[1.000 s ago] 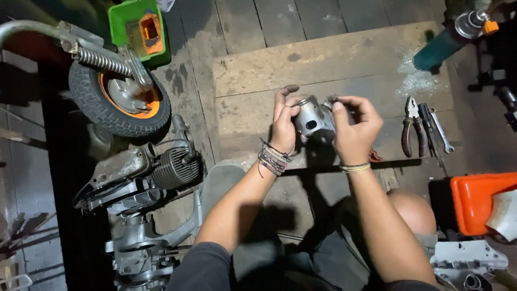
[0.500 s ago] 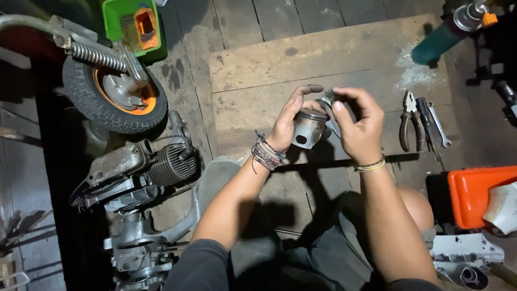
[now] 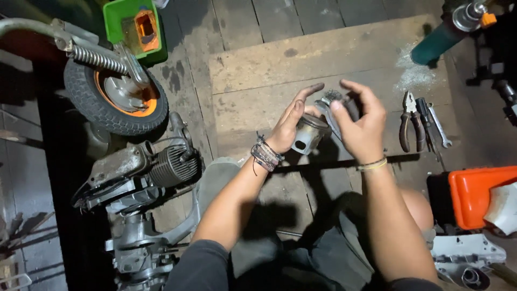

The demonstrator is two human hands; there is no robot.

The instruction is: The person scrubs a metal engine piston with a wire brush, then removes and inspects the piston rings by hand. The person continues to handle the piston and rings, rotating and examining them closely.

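Holding: the left hand is cupping a short grey metal cylinder with a hollow open end, a piston, its palm and thumb closing around the cylinder's far side while the index finger is sticking up straight and free.
Gripping: the right hand is pinching a small wire brush with a flat grey metal handle between thumb and curled fingers, the bristled head sitting just above the piston's top edge.
Piston place: it is hanging in the air between both hands, over the pale wooden plank platform, tilted with its open end facing down and left.
Wrists: dark braided bands are circling the left wrist; a thin yellow band is circling the right.
Left side: a small black rubber tyre on an orange rim is leaning beside a coiled steel spring; below it a finned grey engine block is lying on the floor.
Top left: a bright green plastic box is holding an orange rectangular part; any label on it is too small to tell.
Right side: black-handled pliers and a steel open-ended spanner are lying side by side on the planks, well apart from the hands.
Far right: an orange plastic casing is sitting at the edge, a white piece resting against it.
Top right: a teal cylindrical can with a metal cap is lying tilted, near a patch of pale dust.
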